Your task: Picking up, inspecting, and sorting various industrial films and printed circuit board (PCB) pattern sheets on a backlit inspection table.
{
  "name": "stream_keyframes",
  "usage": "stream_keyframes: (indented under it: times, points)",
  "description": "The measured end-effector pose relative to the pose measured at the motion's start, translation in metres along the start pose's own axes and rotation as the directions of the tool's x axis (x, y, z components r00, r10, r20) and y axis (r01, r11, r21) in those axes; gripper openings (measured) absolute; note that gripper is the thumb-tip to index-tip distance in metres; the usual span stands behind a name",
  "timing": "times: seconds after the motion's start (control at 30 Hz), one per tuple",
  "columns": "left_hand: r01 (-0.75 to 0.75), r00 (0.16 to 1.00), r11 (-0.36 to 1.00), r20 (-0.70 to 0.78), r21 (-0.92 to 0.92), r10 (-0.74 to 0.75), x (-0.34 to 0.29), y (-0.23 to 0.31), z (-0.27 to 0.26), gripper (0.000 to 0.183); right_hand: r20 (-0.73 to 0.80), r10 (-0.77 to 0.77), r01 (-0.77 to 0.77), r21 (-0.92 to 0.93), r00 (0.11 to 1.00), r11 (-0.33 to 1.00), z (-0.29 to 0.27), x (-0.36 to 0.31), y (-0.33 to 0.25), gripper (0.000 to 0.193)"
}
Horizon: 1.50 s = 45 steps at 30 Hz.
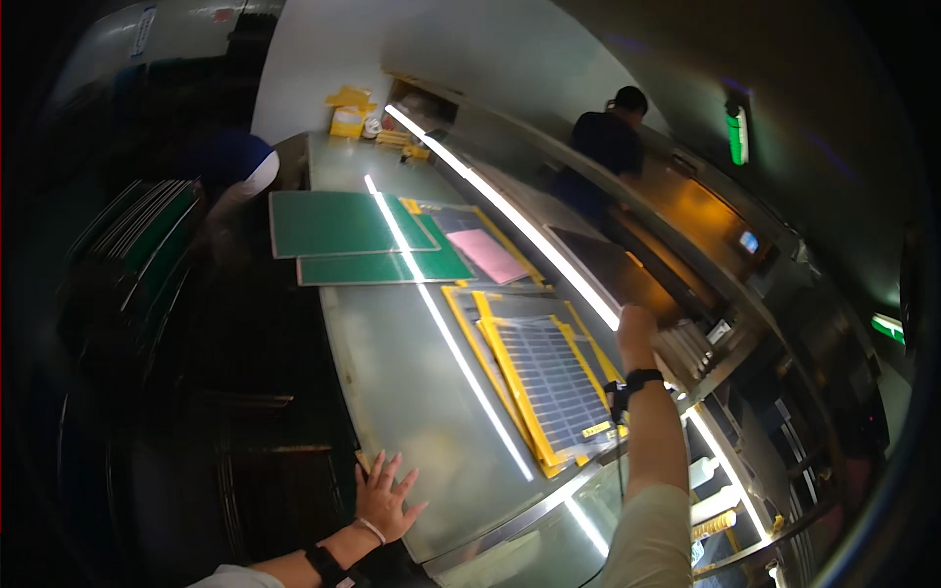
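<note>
My left hand (pixel 385 498) lies at the near left edge of the metal-topped table (pixel 392 363), fingers spread and holding nothing. My right hand (pixel 637 331) is raised at the near end of a long lit tube light (pixel 510 211), by the shelf over the table. Its fingers look curled; what they grip, if anything, is hidden. Left of my right forearm lies a stack of dark gridded film sheets (pixel 554 372) with yellow taped edges. Farther back, two green panels (pixel 338 223) overlap on the table, jutting past its left edge. A pink sheet (pixel 487 255) lies beside them.
Yellow boxes (pixel 348 120) stand at the table's far end. More green panels (pixel 147 230) stand in a rack at left, where a person (pixel 235 167) bends over. Another person (pixel 603 147) stands beyond the shelf. White bottles (pixel 714 505) sit at lower right.
</note>
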<state>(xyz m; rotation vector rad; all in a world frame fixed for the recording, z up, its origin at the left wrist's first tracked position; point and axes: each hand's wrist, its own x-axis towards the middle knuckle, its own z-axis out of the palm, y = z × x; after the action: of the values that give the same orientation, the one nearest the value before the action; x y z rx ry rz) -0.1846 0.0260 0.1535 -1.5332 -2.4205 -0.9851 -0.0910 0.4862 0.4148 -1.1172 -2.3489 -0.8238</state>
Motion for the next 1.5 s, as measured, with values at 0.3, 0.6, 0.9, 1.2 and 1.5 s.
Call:
stream_keyframes:
  times: [0.3,0.6,0.9,1.2,1.5]
  points:
    - [0.120,0.989,0.919,-0.032,-0.377,-0.142,-0.001,-0.022,0.001,0.049,-0.253,-0.231,0.293,0.239,0.939,0.926,-0.174,-0.208,-0.017,0.053]
    - [0.395,0.758,0.514,-0.046,-0.762,-0.650,-0.069,-0.126,-0.056,0.023,-0.077,-0.560,0.542,0.389,0.825,0.744,-0.138,-0.259,-0.062,0.054]
    - [0.933,0.337,0.357,0.465,-0.048,-0.818,-0.219,-0.241,-0.030,0.030,0.093,-0.475,0.341,0.578,0.875,0.741,-0.033,-0.302,-0.113,0.047]
    - [0.867,0.207,0.383,0.469,0.320,-0.859,-0.193,-0.289,0.074,0.031,0.490,-0.572,0.102,0.695,0.658,0.712,-0.087,-0.308,-0.148,0.065]
    - [0.811,0.024,0.365,0.597,0.458,-0.802,-0.163,-0.292,0.104,0.024,0.353,-0.639,0.361,0.598,0.683,0.716,-0.142,-0.368,-0.259,0.061]
